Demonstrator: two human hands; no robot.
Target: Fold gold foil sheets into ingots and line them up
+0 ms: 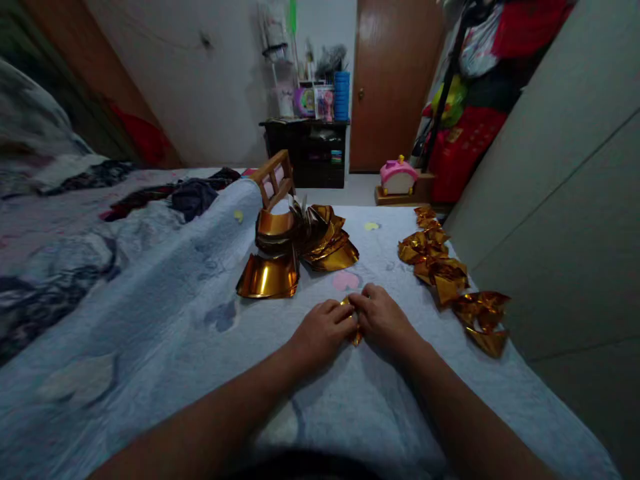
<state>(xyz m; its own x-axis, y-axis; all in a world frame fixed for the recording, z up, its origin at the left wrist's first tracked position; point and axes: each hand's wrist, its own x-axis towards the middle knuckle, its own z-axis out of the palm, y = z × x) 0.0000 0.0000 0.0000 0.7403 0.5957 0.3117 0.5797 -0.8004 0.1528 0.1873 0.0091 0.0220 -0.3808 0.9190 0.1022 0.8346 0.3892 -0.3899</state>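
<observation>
My left hand (pixel 325 330) and my right hand (pixel 383 319) meet on the pale blue bedspread (pixel 200 320), fingers curled together over a small piece of gold foil paper (pixel 355 335). Only slivers of the gold paper show between the fingers. Just beyond the hands lies a heap of curved gold foil sheets (pixel 295 250). To the right, a row of several folded gold paper pieces (pixel 450 280) runs along the bed's edge.
A small wooden stand (pixel 274 177) sits behind the foil heap. Crumpled clothes (pixel 195 193) and bedding lie to the left. A grey wardrobe (pixel 565 200) stands right; a dark cabinet (pixel 307 150), a brown door (pixel 393 80) and a pink toy (pixel 397 175) are beyond.
</observation>
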